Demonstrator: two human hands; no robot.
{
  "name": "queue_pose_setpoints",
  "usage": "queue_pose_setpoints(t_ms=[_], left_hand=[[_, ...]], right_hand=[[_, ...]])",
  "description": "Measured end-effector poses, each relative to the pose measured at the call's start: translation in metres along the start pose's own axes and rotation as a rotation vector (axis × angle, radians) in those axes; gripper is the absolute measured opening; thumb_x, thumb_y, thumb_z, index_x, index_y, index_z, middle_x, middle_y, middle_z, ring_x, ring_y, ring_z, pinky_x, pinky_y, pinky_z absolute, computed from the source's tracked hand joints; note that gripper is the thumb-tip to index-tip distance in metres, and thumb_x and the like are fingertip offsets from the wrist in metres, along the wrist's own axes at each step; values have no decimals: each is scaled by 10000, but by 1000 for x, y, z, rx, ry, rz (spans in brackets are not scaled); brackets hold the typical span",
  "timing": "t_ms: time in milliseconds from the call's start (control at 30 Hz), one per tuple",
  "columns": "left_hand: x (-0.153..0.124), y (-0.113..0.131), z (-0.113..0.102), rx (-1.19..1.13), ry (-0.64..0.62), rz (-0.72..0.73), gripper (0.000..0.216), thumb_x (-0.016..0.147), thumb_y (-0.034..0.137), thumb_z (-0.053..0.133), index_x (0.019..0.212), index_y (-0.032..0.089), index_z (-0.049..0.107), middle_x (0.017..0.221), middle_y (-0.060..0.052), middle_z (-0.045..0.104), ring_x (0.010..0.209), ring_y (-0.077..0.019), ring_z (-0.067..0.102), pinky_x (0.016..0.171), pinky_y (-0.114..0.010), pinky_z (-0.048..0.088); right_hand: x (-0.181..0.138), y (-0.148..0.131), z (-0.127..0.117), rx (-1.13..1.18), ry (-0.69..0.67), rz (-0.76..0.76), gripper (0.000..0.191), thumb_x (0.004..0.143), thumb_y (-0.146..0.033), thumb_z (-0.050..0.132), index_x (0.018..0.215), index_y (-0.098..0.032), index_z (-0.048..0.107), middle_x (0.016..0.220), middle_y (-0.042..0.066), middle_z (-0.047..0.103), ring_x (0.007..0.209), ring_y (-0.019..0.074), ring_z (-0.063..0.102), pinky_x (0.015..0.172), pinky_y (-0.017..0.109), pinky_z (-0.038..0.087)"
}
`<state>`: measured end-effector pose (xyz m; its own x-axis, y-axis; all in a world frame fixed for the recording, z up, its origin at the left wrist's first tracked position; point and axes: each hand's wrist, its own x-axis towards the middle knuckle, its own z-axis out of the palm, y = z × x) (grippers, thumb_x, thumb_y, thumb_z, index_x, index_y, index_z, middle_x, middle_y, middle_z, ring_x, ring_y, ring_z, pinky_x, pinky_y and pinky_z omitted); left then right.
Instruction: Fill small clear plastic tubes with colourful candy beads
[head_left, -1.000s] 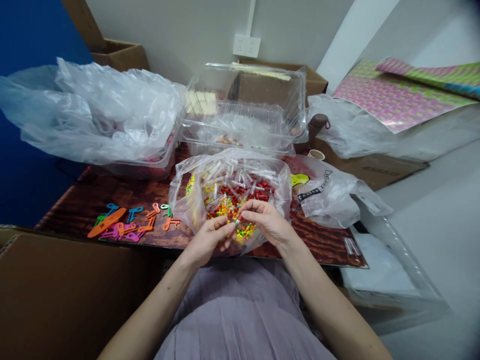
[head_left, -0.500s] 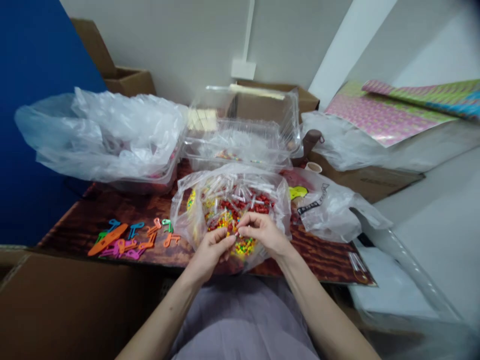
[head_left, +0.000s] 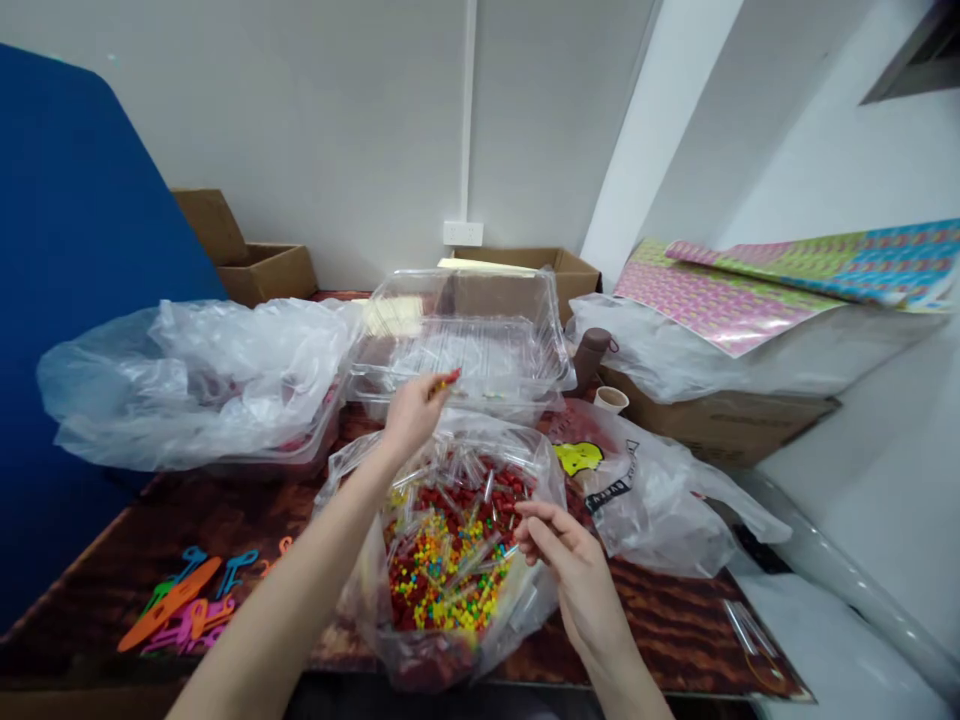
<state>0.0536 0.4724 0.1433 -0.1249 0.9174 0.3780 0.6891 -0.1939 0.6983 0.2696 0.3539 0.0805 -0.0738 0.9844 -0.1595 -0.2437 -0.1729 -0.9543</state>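
Now parting over the plastic bag (head_left: 367, 600), pinching a seemingly filled, red-ended tube (head_left: 449, 381) in the left hand (head_left: 411, 415) by the clear clamshell container (head_left: 517, 345), half-curling the right hand (head_left: 574, 565) without showing any sure hold.

Small red-ended piece (head_left: 454, 374): yellow portion visible, pinched in left hand (head_left: 414, 412) at front of clear container (head_left: 525, 383); lid (head_left: 552, 305) raised. Clear bag (head_left: 537, 598): mouth spread open, positioned in front of container. Bag contents: red pieces (head_left: 442, 497), mostly toward rear; multicoloured beads (head_left: 435, 577), mostly toward front; transparent tubes (head_left: 489, 487), loose, lying at mixed angles.
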Motion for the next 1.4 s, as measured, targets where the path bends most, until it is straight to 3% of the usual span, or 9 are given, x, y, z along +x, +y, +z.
queue_pose_setpoints(t_ms=[33,167,367,467,600,733,833,1100,1400], left_hand=[[21,-4,3,181,-13,-17,257,848,229,502,1024,205,688,970,-76,701,880,-220,616,755,-312,453],[72,-21,17,310,-75,-91,253,834,180,489,958,172,709,952,-135,701,933,-276,629,790,-354,449],[81,-38,14,320,-144,-136,447,798,213,575,1242,160,570,1181,-122,637,1075,-238,581,923,-331,410],[54,-32,-7,159,-32,-35,385,788,229,584,1160,131,614,1132,-117,654,968,-202,603,889,-312,426],[-36,-13,-30,-42,34,21,200,839,254,515,939,156,659,889,-41,681,803,-150,591,755,-270,443],[-135,-18,-20,-39,-347,-20,191,858,228,489,723,173,612,668,2,610,644,-135,546,610,-245,399],[-178,-28,-1,111,-448,-44,194,875,187,458,739,175,595,755,-32,631,721,-164,585,664,-265,415],[-191,-27,30,558,-404,-93,146,882,211,456,947,150,571,933,-116,619,825,-241,620,654,-308,441],[-206,-24,24,250,-240,-29,199,904,183,399,1013,140,559,949,-101,608,895,-227,595,755,-328,446]], right_hand=[[-1,1,-5,-18,-9,17,356,719,-440,720,931,-158,679,735,36,636,663,121,523,608,220,392],[-6,11,-15,-59,18,68,336,718,-445,708,880,-151,684,695,29,628,631,117,510,592,220,384],[-9,17,-8,-154,-29,57,264,754,-387,663,896,-165,680,695,15,630,633,118,528,621,229,407],[-6,20,0,-272,-96,6,212,804,-341,598,922,-176,660,723,10,632,671,132,555,648,243,421],[-3,27,9,-649,-244,-158,119,829,-197,535,835,-185,654,819,23,651,793,162,586,741,281,420],[-4,36,14,-1029,-371,-287,180,844,-100,503,807,-186,657,876,32,651,840,174,582,764,296,400],[-4,40,19,-1158,-369,-367,183,868,-102,492,844,-191,650,888,35,640,854,174,573,759,288,399],[-1,47,38,-1481,-380,-529,175,865,-78,473,880,-172,620,922,70,578,877,192,530,735,294,395],[4,47,25,-1624,-313,-630,203,894,-109,440,889,-167,634,968,100,540,866,206,493,677,295,372]])
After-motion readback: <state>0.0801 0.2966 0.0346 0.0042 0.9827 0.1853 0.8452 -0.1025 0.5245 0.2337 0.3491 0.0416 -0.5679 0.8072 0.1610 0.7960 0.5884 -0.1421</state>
